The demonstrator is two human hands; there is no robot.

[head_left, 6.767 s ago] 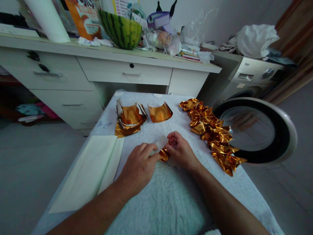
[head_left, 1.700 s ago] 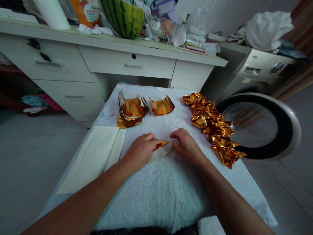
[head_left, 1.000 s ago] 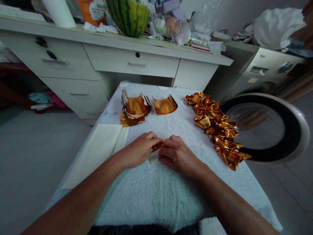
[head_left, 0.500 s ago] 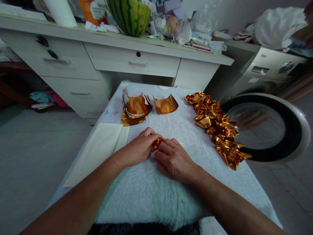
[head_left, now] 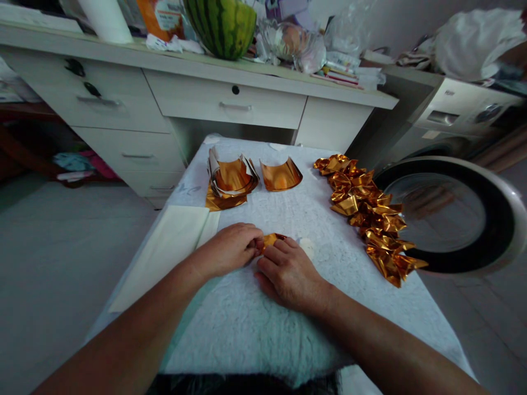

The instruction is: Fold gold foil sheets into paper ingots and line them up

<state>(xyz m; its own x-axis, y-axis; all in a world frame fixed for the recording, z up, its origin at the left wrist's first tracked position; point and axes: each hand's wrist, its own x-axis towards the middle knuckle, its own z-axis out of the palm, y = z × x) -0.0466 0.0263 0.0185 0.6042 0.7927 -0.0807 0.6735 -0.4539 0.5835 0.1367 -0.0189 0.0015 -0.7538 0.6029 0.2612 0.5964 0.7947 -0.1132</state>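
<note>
A small folded piece of shiny gold foil paper [head_left: 272,239] lies between my hands near the middle of the cloth-covered table [head_left: 247,329]. My left hand [head_left: 236,247] pinches its left end with closed fingers. From the right, my right hand [head_left: 288,271] grips the same piece, fingers bent over it. Beyond them stands a stack of curled gold sheets [head_left: 231,176], with a single curled gold sheet [head_left: 281,175] to its right. Along the table's right side runs a row of folded gold foil pieces [head_left: 362,214].
Pale folded paper [head_left: 164,252] lies on the table's left. Behind is a white drawer counter [head_left: 230,104] bearing a cut watermelon [head_left: 222,27], a paper roll [head_left: 106,21] and plastic bags. A washing machine's open round door [head_left: 448,214] stands right of the table.
My left hand has drawn its fingers in to the foil's left end. More of the foil's flat upper surface shows between the hands. The view has shifted slightly.
</note>
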